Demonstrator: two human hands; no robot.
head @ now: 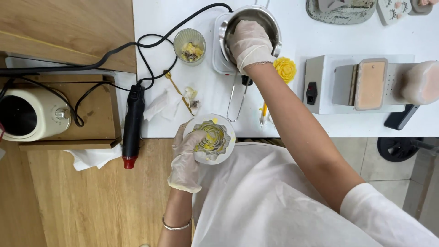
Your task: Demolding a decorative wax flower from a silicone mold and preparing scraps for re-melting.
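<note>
The person's white cloth sleeve (366, 206) and apron front lie nearest the lens; just beyond them the gloved left hand (186, 158), a thin silver bangle (176, 226) on its wrist, has its grip curled around the rim of a round white silicone mould (211, 139) shaped like a flower and smeared with yellow wax, held at the near edge of the white desk (320, 36); the gloved right hand (249, 43) reaches into a round steel melting pot (249, 18) on a small white hotplate, its fingers down inside the pot, so whether that grip is spread or pinching cannot be told; a yellow wax flower (285, 68) lies just beside the right forearm; a ribbed glass cup (189, 45) with wax scraps stands left of the pot; a gold spoon (177, 91) rests near crumpled white tissue (160, 105); a black heat gun with a red tip (132, 126) lies across the desk's left edge; a white box-shaped machine (320, 87) carries a peach slab at the right; a cream round appliance (29, 114) sits on a wooden stand at far left
</note>
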